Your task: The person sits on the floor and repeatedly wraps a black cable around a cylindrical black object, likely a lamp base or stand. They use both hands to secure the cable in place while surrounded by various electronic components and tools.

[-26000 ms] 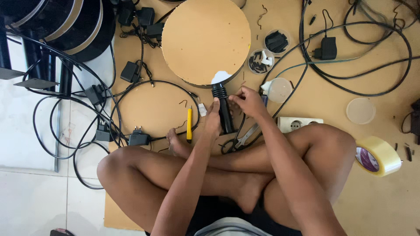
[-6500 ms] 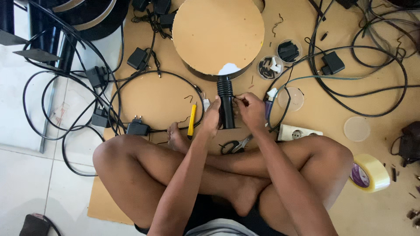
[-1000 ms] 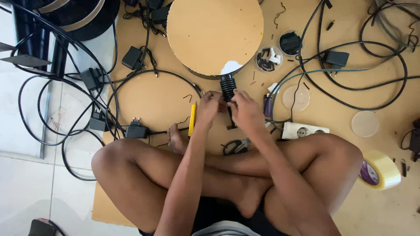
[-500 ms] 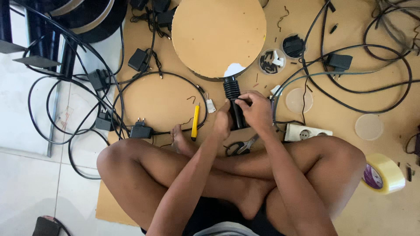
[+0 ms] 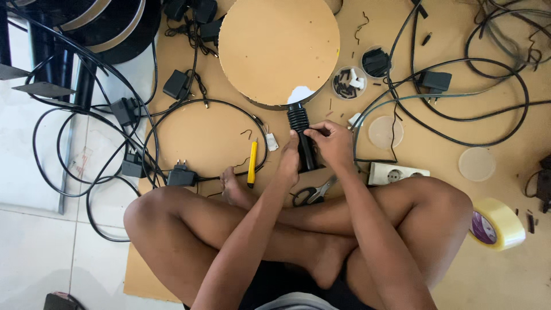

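Black ribbed plastic forms the upper part of the handle-like tube [image 5: 302, 138] that is held in the middle of the frame, just below the large round brown board [image 5: 279, 49]. The tube is kept nearly upright in the picture, and it appears to be steadied from both sides so that it cannot roll on the brown sheet [image 5: 206, 132] covering the floor. The left hand [image 5: 288, 161] is closed around the lower left side of the tube, and the right hand [image 5: 330, 146] is clamped on its right side, with the fingertips [image 5: 313, 133] pressed near the ribbed part. A yellow cutter [image 5: 252, 163] is laid left of the hands, and black-handled scissors [image 5: 313, 194] are placed just below them, near the crossed legs, probably to be within easy reach. A white socket strip [image 5: 396, 172] is seen right of the right hand, and a roll of clear tape [image 5: 498, 224] lies in the lower right of the frame. Black cables and adapters [image 5: 175, 86] are spread over the upper left, well apart from the hands.
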